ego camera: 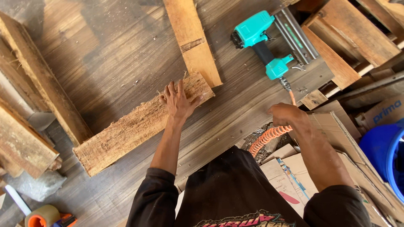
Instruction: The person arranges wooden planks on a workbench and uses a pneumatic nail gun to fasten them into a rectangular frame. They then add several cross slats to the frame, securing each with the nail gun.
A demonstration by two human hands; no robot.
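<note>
My left hand (179,101) lies flat, fingers spread, on the right end of a rough wooden board (126,130) that lies slantwise on the dark wooden worktop (113,54). My right hand (286,114) is closed near the worktop's right edge, right by the orange coiled air hose (267,138); whether it grips the hose I cannot tell. The hose leads up to a teal and black nail gun (265,38) lying on the worktop beyond my right hand. A second, smoother plank (192,40) lies just beyond the rough board.
More planks (38,75) lie along the left edge, and wooden pallets (353,33) are stacked at the upper right. Cardboard boxes (332,134) and a blue bucket (385,153) stand at the right. A tape roll (42,216) sits at the bottom left.
</note>
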